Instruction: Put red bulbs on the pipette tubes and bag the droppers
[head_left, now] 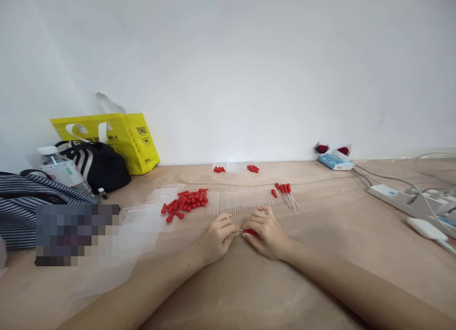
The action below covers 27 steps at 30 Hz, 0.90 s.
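My left hand (pixel 221 235) pinches a clear glass dropper tube (pixel 241 231), most of it hidden by the fingers. A red rubber bulb (pixel 251 232) is gripped in my right hand (pixel 265 232), its mouth against the tube's end; how far the tube sits inside cannot be seen. Just beyond both hands lies a row of clear glass tubes (pixel 238 200). To its left is a heap of loose red bulbs (pixel 187 201), and a single red bulb (pixel 274 193) rests at its right end. Several droppers with red bulbs fitted (pixel 288 194) lie side by side farther right.
Small bags with red bulbs (pixel 253 169) lie near the wall. Clear plastic bags (pixel 142 230) spread on the left, beside a striped bag (pixel 21 201), bottle (pixel 64 170), black bag (pixel 96 166) and yellow bag (pixel 144 149). A power strip (pixel 402 201) and tissue pack (pixel 335 160) are right.
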Available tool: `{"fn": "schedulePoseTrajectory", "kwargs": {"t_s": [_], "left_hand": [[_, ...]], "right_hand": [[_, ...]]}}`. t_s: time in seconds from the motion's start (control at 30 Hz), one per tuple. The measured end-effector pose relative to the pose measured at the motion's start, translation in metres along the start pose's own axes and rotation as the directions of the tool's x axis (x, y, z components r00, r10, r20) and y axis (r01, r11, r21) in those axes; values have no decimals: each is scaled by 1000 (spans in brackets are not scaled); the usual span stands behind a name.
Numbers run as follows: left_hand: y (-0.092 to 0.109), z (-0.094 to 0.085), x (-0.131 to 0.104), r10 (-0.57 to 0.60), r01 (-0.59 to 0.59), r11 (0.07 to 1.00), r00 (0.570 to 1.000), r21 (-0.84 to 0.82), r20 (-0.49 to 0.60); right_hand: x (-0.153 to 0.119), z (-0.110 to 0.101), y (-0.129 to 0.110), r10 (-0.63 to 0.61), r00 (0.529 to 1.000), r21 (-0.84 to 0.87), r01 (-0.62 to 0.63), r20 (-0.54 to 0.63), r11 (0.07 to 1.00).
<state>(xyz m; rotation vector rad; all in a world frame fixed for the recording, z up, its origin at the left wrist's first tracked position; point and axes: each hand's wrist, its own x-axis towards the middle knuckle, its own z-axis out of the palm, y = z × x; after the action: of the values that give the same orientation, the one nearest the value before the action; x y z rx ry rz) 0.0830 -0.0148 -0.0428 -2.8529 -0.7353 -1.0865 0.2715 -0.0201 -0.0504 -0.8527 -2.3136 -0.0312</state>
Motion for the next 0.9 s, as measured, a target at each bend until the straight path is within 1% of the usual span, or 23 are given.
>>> {"fn": "schedulePoseTrajectory", "kwargs": {"t_s": [0.13,0.3,0.37,0.43,0.6,0.73,0.9], "left_hand": [[0,1,-1,-7,7,1000,1000,12,-3],[0,0,-1,-38,38,999,999,37,-2],[0,-1,-1,-56,56,998,998,37,-2],[0,-3,-1,-82,81,995,997,53,5],[-3,-9,-2,-129,122,982,991,146,39],[-2,-9,-3,-133,124,974,990,188,37],[3,-9,-1,-100,99,974,995,204,-5]], "right_hand": [[2,0,-1,-14,1000,-26,14,-12,1000],[5,-2,1,-84,996,-76,81,-27,994],[5,-4,4,-71,997,-52,70,-26,996],[2,-6,7,-33,999,-19,32,-22,999],[-4,-12,11,26,999,-6,-26,-19,1000],[-5,-11,9,25,1000,-3,-25,2,1000],[-3,-6,7,-3,1000,10,3,-20,1000]]}}
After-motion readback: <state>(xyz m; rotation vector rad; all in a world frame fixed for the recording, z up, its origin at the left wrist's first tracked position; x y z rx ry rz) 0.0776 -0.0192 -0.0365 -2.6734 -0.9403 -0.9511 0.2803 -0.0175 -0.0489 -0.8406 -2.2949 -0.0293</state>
